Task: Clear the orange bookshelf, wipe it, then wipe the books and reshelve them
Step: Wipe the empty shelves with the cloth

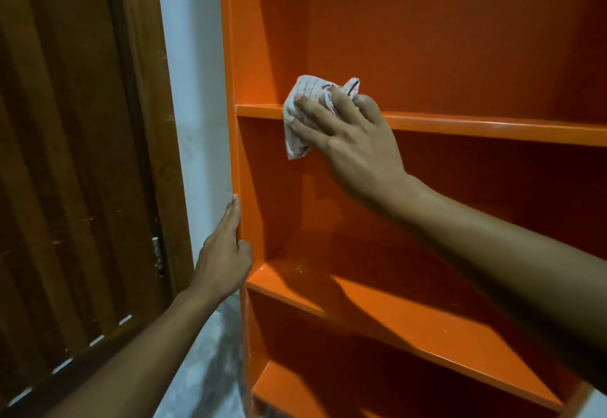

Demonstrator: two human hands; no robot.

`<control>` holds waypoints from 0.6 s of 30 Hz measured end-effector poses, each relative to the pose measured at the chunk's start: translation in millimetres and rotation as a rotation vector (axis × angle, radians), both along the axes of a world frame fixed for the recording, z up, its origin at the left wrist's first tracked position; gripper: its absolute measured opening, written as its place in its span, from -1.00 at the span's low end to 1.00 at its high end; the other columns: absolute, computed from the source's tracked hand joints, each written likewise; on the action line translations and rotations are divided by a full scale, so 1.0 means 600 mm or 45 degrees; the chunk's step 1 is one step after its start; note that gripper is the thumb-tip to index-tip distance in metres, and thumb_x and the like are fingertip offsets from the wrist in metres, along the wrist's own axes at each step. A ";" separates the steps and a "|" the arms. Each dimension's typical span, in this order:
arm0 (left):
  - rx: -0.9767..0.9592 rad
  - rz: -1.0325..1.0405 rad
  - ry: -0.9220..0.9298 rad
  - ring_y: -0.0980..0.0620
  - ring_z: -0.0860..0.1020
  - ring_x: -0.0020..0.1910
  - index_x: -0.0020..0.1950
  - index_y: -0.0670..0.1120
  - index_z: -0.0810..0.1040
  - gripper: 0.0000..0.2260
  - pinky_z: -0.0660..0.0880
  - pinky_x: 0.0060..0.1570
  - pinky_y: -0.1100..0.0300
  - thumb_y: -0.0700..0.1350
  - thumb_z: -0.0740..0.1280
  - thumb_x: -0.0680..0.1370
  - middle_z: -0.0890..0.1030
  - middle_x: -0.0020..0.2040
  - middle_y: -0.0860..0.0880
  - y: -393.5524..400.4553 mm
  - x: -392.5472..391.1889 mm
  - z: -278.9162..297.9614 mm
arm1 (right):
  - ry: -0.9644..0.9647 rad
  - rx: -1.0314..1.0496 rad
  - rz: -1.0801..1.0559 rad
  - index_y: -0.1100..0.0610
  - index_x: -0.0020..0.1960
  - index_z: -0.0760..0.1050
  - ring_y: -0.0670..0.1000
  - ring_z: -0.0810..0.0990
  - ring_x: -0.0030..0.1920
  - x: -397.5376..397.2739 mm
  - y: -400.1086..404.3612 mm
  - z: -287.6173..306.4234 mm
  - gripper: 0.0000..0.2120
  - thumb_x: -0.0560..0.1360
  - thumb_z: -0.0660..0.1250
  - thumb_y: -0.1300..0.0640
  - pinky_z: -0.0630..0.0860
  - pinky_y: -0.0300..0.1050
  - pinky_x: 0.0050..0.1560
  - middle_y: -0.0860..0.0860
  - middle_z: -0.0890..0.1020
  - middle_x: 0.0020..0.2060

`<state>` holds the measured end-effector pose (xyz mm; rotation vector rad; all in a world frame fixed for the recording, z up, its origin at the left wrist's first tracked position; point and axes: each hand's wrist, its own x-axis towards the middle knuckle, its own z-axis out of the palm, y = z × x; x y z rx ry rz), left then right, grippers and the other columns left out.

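Observation:
The orange bookshelf [443, 56] fills the right of the view, and every shelf I can see holds no books. My right hand [348, 132] presses a white checked cloth [303, 112] against the front edge of the upper shelf board [492, 127], fingers spread over the cloth. My left hand [226, 253] holds the bookshelf's left side panel [238, 171], fingers flat along its outer face and thumb hooked round its front edge. White dust specks lie on the middle shelf board [410, 306] near its left back corner. No books are in view.
A dark brown wooden door [65, 155] with a metal hinge [157, 253] stands at the left. A strip of pale wall [197, 105] separates it from the bookshelf. Grey mottled floor [203, 368] shows below, beside the shelf's base.

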<state>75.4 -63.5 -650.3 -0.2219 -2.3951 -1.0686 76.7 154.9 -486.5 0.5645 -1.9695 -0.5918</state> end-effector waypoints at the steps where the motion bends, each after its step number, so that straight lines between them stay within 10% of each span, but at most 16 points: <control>1: -0.018 0.025 -0.004 0.36 0.36 0.03 0.64 0.09 -0.16 -0.32 0.31 -0.32 0.54 -0.18 0.20 0.68 0.04 0.65 0.04 0.005 0.001 -0.002 | 0.019 -0.009 0.019 -0.02 0.48 0.38 0.27 0.38 0.42 0.005 0.011 -0.001 -0.48 0.54 0.08 0.17 0.22 0.16 0.25 0.07 0.39 0.49; 6: -0.117 0.127 -0.111 -0.13 0.21 0.56 0.63 0.00 -0.24 -0.27 0.51 0.17 0.08 -0.18 0.22 0.66 -0.15 0.65 -0.01 0.037 0.018 -0.028 | 0.047 -0.007 -0.025 -0.02 0.48 0.38 0.27 0.40 0.40 0.040 0.076 -0.003 -0.41 0.50 -0.05 0.19 0.19 0.13 0.25 0.07 0.40 0.48; 8: -0.176 0.120 -0.222 -0.16 -0.05 0.62 0.63 -0.04 -0.24 -0.27 0.23 0.47 -0.10 -0.16 0.21 0.65 -0.18 0.65 -0.05 0.054 0.033 -0.044 | 0.057 -0.010 -0.054 -0.02 0.49 0.37 0.28 0.39 0.41 0.059 0.107 -0.002 -0.41 0.51 -0.05 0.20 0.19 0.14 0.25 0.08 0.39 0.49; 18: -0.376 -0.197 -0.492 -0.11 -0.19 0.62 0.64 -0.05 -0.19 -0.32 0.03 0.58 -0.02 -0.15 0.17 0.65 -0.15 0.65 0.00 0.212 0.156 -0.117 | 0.029 -0.053 -0.050 0.02 0.57 0.22 0.31 0.13 0.54 0.151 0.299 -0.025 -0.37 0.51 0.16 0.26 0.00 0.25 0.48 0.10 0.19 0.57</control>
